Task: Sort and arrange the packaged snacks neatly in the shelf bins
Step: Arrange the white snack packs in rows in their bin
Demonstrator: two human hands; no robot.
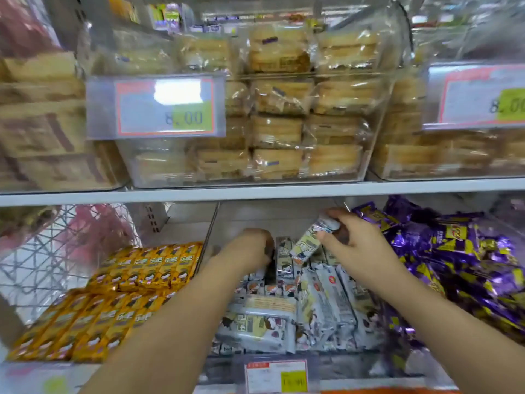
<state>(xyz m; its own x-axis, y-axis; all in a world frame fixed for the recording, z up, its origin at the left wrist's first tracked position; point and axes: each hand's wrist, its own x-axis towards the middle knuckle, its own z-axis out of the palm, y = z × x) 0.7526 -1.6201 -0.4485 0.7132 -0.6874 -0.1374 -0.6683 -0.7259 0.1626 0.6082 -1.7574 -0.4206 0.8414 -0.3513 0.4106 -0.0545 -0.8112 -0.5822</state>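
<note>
right hand (352, 240) grips white snack (308, 243) below "8.00" tag (164, 107).

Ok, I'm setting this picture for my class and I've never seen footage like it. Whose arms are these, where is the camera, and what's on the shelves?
There is no machine here. A person wears a camera on the head, so you look forward and down along both bare arms. This is the only view. The right hand pinches a white pack, tilted, above the middle bin, which holds more white packs. The left hand reaches down among them; whether it grips anything is unclear. Orange packs lie in neat rows to the left, and purple packs lie in a loose heap to the right. The shelf above carries pale cakes and price tags.
</note>
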